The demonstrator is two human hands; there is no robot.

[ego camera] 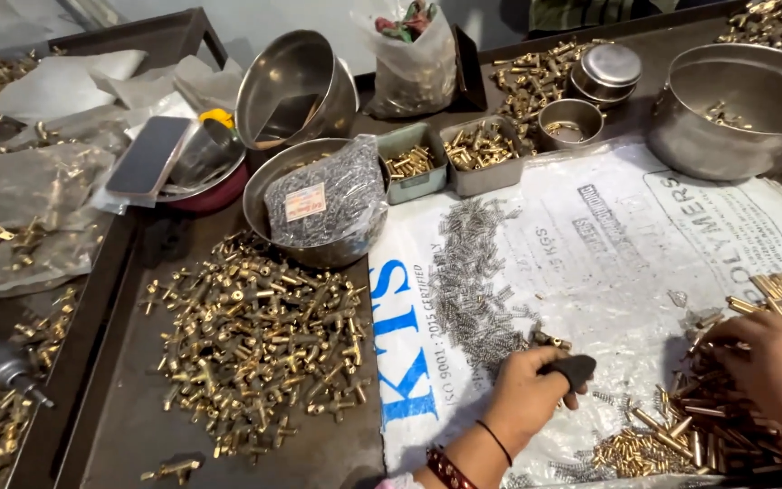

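Left hand (525, 389) is clamped on a dark tool (572, 369) just right of the spring heap (474, 276); right hand (776, 362), fingers curled, rests on the brass pin pile (708, 426) farther right.

From my seat I see the left hand (525, 389) closed around a small dark tool (575, 369) with a short brass fitting (549, 340) at its fingertips, right at the lower end of a long drift of small silver springs (472, 276) that lies spread over the white printed sack (608, 244). The right hand (776, 362) rests palm down on a heap of slim brass pins (708, 421), loose and crisscrossed at the sack's right edge. A few stray springs (605, 397) lie between the two hands.
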